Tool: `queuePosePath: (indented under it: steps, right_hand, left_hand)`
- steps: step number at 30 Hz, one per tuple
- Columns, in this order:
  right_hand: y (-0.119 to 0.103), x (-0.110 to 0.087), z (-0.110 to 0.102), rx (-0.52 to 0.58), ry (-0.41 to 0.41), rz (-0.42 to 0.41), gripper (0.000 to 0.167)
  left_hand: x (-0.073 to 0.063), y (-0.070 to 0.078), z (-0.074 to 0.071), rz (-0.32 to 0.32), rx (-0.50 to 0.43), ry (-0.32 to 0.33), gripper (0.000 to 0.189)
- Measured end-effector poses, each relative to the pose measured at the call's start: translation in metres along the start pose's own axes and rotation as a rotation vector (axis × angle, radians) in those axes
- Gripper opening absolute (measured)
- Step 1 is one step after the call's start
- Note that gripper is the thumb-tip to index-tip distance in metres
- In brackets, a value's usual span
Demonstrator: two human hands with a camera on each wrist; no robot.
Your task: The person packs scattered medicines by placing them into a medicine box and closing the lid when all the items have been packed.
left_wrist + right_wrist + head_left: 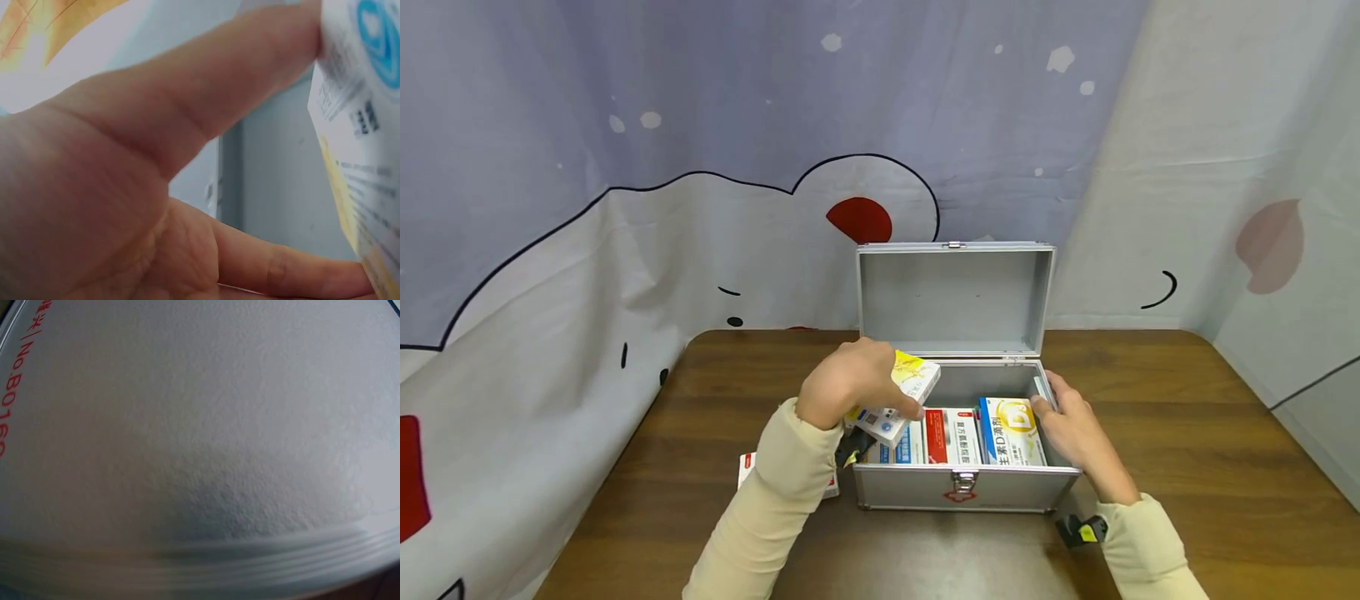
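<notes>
My left hand [857, 383] holds a white and yellow medicine box [919, 379] at a tilt over the left part of an open silver medicine case [917, 489]. In the left wrist view, thumb and fingers press against opposite edges of that medicine box [369, 156]. My right hand [1073, 425] grips the case's right wall, thumb over the rim. Inside the case stand a red and white box [958, 437], a blue and white box [910, 448] and a yellow box with a blue edge [1017, 429]. Only the case's metal side [219, 425] fills the right wrist view.
Behind the case its raised lid [955, 300] stands upright near the curtain [760, 267]. On the wooden table [715, 392] left of the case lies a white and red box [746, 468], mostly hidden under my left sleeve. A metal latch [964, 481] is on the case's front.
</notes>
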State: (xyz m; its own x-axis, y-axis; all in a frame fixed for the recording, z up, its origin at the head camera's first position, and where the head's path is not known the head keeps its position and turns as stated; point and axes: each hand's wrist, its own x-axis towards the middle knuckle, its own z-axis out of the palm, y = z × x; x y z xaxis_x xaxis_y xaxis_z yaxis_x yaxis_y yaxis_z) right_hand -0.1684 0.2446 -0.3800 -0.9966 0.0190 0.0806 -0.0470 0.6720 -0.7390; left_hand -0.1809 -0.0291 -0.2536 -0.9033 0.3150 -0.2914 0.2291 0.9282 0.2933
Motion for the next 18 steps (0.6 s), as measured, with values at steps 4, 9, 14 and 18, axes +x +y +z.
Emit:
queuePosePath:
  steps: [4,9,14,18]
  right_hand:
    - [-0.001,-0.001,-0.001,0.002,0.004,0.002,0.051]
    - [-0.001,0.0,0.0,-0.001,0.0,0.0,0.052]
    - [-0.002,0.001,0.002,0.004,-0.011,0.006,0.052]
    - [-0.003,0.001,0.003,0.009,-0.013,0.012,0.053]
  left_hand:
    - [0.011,0.012,0.01,0.032,-0.009,-0.012,0.044]
    - [0.03,0.022,0.022,0.026,-0.045,-0.032,0.042]
    - [0.049,0.026,0.033,-0.037,-0.076,-0.059,0.048]
    - [0.059,0.028,0.04,-0.051,-0.081,-0.097,0.051]
